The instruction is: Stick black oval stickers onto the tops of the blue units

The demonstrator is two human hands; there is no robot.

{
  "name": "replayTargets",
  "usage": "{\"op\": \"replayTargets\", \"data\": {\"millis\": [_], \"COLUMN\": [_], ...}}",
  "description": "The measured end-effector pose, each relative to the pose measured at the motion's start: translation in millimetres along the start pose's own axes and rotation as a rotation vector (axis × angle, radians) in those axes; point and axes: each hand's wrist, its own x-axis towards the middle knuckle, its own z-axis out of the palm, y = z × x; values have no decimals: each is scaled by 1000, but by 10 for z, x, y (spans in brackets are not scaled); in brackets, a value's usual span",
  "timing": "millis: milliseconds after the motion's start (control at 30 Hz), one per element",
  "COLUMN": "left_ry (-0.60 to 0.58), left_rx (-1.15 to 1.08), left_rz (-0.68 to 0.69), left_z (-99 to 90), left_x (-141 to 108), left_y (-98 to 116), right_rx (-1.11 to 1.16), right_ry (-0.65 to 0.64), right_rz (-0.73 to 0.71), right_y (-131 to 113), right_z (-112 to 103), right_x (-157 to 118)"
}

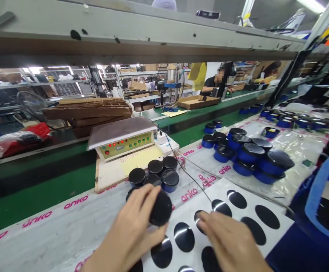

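My left hand (133, 223) is closed around a short round piece with a glossy black face (161, 208), tilted toward me. Its sides are mostly hidden by my fingers. Below lies a white sheet (223, 189) with rows of black round stickers (184, 237). Over this sheet, my right hand (231, 238) has its fingers together, their tips on the edge of one black round sticker (199, 222); my thumb is mostly hidden. Just beyond my left hand stands a small group of blue round pieces with black tops (170, 179).
A control box with red and green lights (125, 141) stands on a board behind the group. More blue, black-topped pieces (252, 151) are stacked at right. A blue bin (311, 204) is at the right edge. A shelf beam (153, 30) crosses overhead. A co-worker (209, 85) sits beyond the green belt.
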Motion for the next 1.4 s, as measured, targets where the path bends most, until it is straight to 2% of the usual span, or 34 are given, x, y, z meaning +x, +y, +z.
{"op": "replayTargets", "data": {"millis": [67,167,300,367,467,500,567,633,700,733,800,833,900,1000,1067,1167,1233,1300,1400], "left_ry": [-28,-103,-116,-142,-188,-195,-210,-214,-215,-214,-202,-189,-160,-192,-238,-235,-234,-230,-219], "left_rx": [-33,-36,85,8,-315,-452,-543,-620,-702,-745,-829,-868,-923,-1071,-1377,-1631,-1657,-1608,-1511], "left_rz": [-63,12,9,-3,34,45,74,31,-47,-83,-142,-168,-207,-258,-393,-588,-646,-636,-579], "left_z": [113,340,521,534,688,813,1159,1545,1851,1946,1998,1953,1735,1202,825,400,241,153,67], "left_x": [23,60,243,509,1161,1417,1920,2336,2604,2676,2696,2651,2467,2025,1677,1182,918,719,524], "left_y": [4,16,73,201,565,712,1000,1236,1386,1420,1399,1345,1168,832,638,457,397,361,319], "right_rx": [-70,-63,85,252,456,479,499,514,521,525,538,547,570,500,416,374,381,386,368], "right_ry": [103,144,204,290,420,455,529,610,667,681,689,686,670,577,492,336,195,69,-28], "right_rz": [127,325,594,693,717,708,688,666,648,641,637,638,652,679,675,550,381,228,132], "right_y": [189,414,563,605,625,620,604,597,606,616,639,647,647,594,516,325,164,3,-188], "right_z": [-166,-349,-332,-220,-4,60,155,202,219,222,214,200,139,-37,-181,-361,-431,-458,-447], "right_x": [-76,-107,-76,-82,-124,-143,-181,-215,-237,-243,-240,-233,-209,-150,-88,56,178,292,401]}}
